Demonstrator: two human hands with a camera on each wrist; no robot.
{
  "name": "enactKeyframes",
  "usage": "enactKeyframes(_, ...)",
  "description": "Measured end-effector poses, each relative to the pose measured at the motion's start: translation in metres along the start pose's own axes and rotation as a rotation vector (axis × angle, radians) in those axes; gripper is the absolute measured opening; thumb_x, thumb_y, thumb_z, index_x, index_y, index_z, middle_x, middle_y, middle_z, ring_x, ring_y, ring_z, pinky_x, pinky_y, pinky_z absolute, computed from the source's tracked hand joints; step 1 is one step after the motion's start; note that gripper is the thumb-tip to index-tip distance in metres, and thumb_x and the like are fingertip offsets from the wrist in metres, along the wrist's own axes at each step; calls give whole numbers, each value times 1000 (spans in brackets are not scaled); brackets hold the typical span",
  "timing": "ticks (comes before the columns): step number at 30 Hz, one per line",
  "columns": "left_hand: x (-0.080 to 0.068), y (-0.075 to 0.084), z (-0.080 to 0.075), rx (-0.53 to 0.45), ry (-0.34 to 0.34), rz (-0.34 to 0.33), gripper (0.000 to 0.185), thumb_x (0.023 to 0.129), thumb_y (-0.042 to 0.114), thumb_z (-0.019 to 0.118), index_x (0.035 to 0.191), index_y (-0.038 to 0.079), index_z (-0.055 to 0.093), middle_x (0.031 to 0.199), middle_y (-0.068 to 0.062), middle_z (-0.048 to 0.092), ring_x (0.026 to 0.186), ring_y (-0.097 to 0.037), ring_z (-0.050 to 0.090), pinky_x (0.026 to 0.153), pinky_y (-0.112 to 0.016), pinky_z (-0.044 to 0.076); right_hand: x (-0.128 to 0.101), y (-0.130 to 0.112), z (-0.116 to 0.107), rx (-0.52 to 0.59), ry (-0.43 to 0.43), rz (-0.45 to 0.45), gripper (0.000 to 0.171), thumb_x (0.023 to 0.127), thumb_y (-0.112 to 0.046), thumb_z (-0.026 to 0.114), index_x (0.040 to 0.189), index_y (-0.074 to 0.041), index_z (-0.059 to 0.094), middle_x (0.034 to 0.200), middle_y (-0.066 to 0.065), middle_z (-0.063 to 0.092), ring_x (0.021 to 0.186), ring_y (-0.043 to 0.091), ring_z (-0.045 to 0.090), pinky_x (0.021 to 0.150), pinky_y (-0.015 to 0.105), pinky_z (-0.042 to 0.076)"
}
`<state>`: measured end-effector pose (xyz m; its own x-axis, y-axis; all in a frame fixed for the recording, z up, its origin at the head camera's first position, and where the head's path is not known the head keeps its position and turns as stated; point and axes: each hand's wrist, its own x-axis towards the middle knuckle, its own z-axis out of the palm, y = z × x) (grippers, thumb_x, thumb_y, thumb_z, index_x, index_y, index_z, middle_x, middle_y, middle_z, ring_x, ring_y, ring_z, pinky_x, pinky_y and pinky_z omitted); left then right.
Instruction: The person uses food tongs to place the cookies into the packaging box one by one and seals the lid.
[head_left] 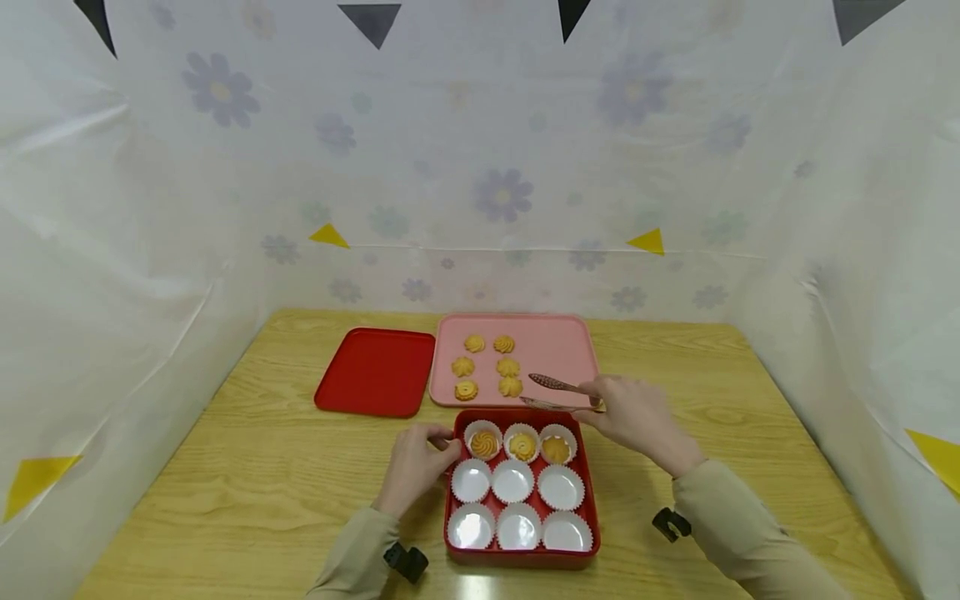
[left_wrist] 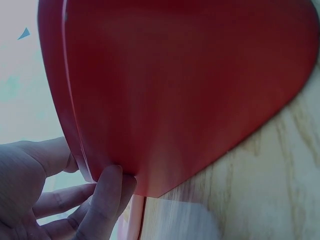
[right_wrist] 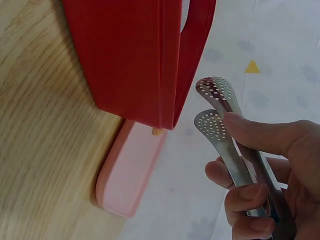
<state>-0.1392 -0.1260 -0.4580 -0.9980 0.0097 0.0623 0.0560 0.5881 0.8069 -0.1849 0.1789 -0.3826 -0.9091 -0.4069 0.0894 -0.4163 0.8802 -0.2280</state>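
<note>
Red box [head_left: 521, 560] with white paper cups sits at the near edge of the desk [head_left: 247, 483], and the left hand [head_left: 417, 468] grips its corner. The right hand [head_left: 633, 414] has its fingers [right_wrist: 260, 137] wrapped around metal tongs [head_left: 553, 392], over the pink tray [head_left: 555, 343] of cookies [head_left: 487, 367].

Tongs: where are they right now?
In the head view the tongs are in the right hand, above the pink tray's near right corner, just behind the red box.

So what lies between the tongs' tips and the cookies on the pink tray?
In the head view, only bare pink tray separates the tongs, held in the right hand, from the nearest cookie.
</note>
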Motion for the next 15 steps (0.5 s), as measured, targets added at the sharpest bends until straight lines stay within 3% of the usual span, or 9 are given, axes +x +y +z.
enactKeyframes(3, 0, -1, 0, -4, 3, 6, 18, 82, 13, 74, 95, 2, 78, 78, -7, 74, 70, -13, 61, 60, -22, 46, 7, -1, 5, 68, -17, 47, 26, 88, -30, 76, 106, -11, 75, 81, 0, 68, 62, 10, 49, 50, 26, 37)
enactKeyframes(8, 0, -2, 1, -1, 10, 22, 17, 81, 13, 74, 94, 2, 78, 78, -7, 74, 70, -12, 61, 59, -21, 46, 18, -6, 10, 128, -70, 117, 24, 90, -32, 74, 94, -8, 72, 72, 0, 63, 58, 13, 47, 50, 27, 36)
enactKeyframes(15, 0, -2, 1, 6, 20, 26, 17, 81, 13, 73, 93, 2, 78, 77, -6, 74, 69, -11, 61, 59, -20, 46, 31, -17, 8, 99, -154, 183, 28, 91, -33, 71, 81, -9, 60, 67, 0, 53, 58, 14, 43, 51, 28, 33)
